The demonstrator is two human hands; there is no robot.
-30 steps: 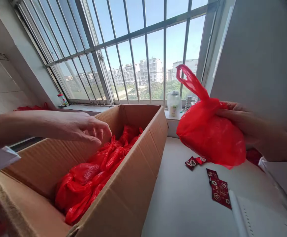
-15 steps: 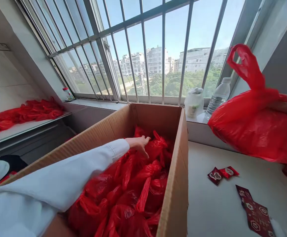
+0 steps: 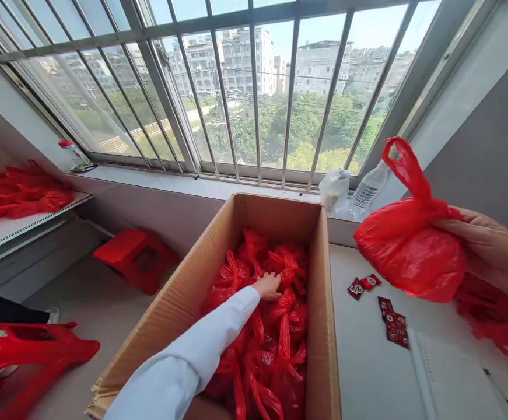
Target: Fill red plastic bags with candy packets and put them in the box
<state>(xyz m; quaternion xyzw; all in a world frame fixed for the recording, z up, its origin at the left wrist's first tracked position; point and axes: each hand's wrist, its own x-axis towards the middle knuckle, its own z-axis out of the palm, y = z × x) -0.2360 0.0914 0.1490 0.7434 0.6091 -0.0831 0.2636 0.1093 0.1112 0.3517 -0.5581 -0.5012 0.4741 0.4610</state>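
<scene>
1. While reaching down into the long, open-topped brown corrugated cardboard box (image 3: 331,326) with the left hand (image 3: 267,286), holding up a bulging, bright red plastic bag (image 3: 415,251) in the right hand (image 3: 487,236), at the right side of the view, over the smooth white desk (image 3: 358,356).
2. Grasping that bag at its upper right, near the gathered neck, with its looped handle pointing upward and its full, rounded body hanging below.
3. Laying the left hand among the knotted, glossy red plastic bags (image 3: 265,373) inside the box, apparently touching their tops; cannot tell whether clenched on one or merely resting there.
4. Stretching the white sleeve (image 3: 184,356) across the near part of the box, hiding some of its contents.
5. On the desk, just right of the box: two small, shiny red square packets (image 3: 363,284), and near them, flat dark red patterned sachets (image 3: 396,328), beside a white pad-like sheet (image 3: 459,379).
6. Below the right hand, at the desk's right: crumpled, darker red plastic bags (image 3: 490,309).
7. On the windowsill, behind the box: a clear ribbed plastic bottle (image 3: 367,189), just beside a translucent white plastic bag (image 3: 333,188).
8. On the floor, left of the box: a red plastic stool (image 3: 137,256).
</scene>
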